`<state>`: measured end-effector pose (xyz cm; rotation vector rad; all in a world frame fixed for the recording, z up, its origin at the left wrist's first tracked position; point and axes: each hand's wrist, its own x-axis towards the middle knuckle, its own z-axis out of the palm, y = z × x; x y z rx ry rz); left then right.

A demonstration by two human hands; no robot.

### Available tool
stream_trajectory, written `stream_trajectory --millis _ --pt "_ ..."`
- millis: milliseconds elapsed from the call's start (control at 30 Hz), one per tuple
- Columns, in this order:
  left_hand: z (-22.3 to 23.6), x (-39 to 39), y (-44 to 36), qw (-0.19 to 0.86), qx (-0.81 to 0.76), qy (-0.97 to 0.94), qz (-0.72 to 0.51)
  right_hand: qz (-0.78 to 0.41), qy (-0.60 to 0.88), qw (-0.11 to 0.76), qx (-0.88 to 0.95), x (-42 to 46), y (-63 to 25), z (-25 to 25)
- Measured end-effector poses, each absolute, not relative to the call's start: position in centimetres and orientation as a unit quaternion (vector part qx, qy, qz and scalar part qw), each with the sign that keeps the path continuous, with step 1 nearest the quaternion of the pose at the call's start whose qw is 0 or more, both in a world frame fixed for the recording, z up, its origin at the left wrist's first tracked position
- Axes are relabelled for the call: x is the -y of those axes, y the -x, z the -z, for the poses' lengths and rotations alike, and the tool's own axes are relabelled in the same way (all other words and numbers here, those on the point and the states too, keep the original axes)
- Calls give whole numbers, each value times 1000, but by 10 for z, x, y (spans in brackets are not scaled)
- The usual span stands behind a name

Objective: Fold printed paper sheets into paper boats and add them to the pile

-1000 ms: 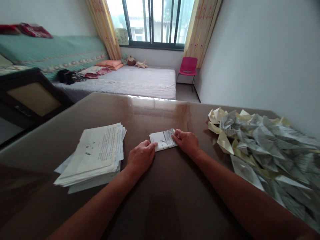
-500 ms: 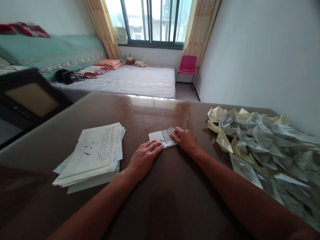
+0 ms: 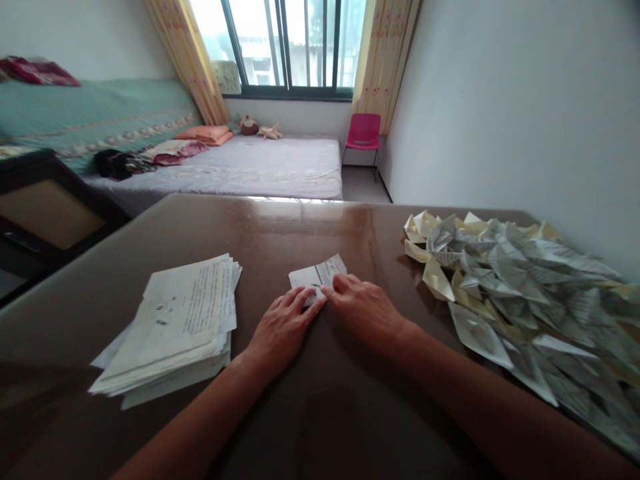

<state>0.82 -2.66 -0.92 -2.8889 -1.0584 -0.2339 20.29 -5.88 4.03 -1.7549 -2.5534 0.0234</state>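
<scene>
A small folded sheet of printed paper [image 3: 320, 269] lies on the brown table in front of me, its near edge covered by my fingers. My left hand [image 3: 286, 321] rests with its fingers stretched over the paper's near left part, pressing it down. At the near right edge, my right hand [image 3: 364, 303] has its fingers curled and pressed on the paper, close to the left thumb. To the left lies a stack of printed sheets [image 3: 167, 327]. A heap of folded paper boats [image 3: 520, 287], white and cream, covers the table's right side.
The glossy brown table [image 3: 210, 227] reaches toward a bed [image 3: 280, 163] under the window. A pink chair [image 3: 364, 131] stands by the right wall. At the far left is a dark cabinet [image 3: 55, 213] with a pale panel.
My right hand has slid from the paper's right edge to its near edge, beside the left thumb. The left hand stays on the paper. The view has shifted slightly.
</scene>
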Motion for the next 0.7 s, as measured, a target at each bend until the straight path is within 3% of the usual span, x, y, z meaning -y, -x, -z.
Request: stream_trajectory --millis 167,500,600,700 --pt "6 29 -9 45 354 932 70 -18 581 -56 812 70 -197 -28" --pt "-3 34 -5 70 367 925 62 -33 654 -100 749 57 -221 -29" --pt "-4 34 -2 67 372 924 63 -21 669 -62 740 46 -229 -32" --pt "-2 32 2 59 373 921 93 -19 662 48 748 35 -238 -27"
